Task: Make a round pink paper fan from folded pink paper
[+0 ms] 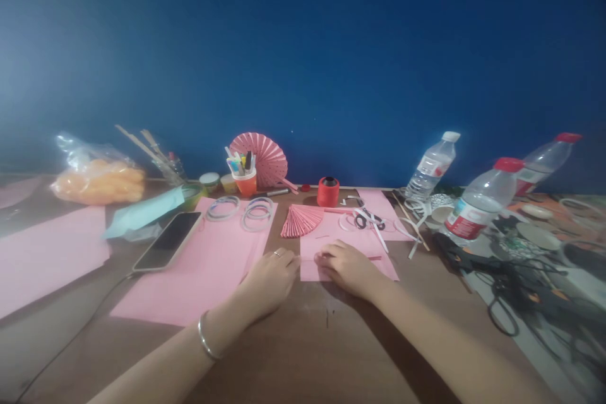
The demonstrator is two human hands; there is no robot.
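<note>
My left hand (273, 279), with a ring and a bracelet, has its fingers curled together at the left edge of a pink paper sheet (350, 273). My right hand (349, 269) rests on that sheet, fingers bent and pressed down. A narrow pink strip (375, 258) runs from one hand to the other and sticks out past the right one; the fingertips pinching it are partly hidden. Just beyond the hands lies a pleated pink fan (301, 221). Black-handled scissors (374, 219) lie on the paper among white strips.
To the left are larger pink sheets (213, 271), a phone (169, 241) and clear rings (257, 213). A pen cup (245, 182), round pink fan (265, 154) and red spool (328, 192) stand behind. Bottles (480, 205) and black cables (525, 290) crowd the right.
</note>
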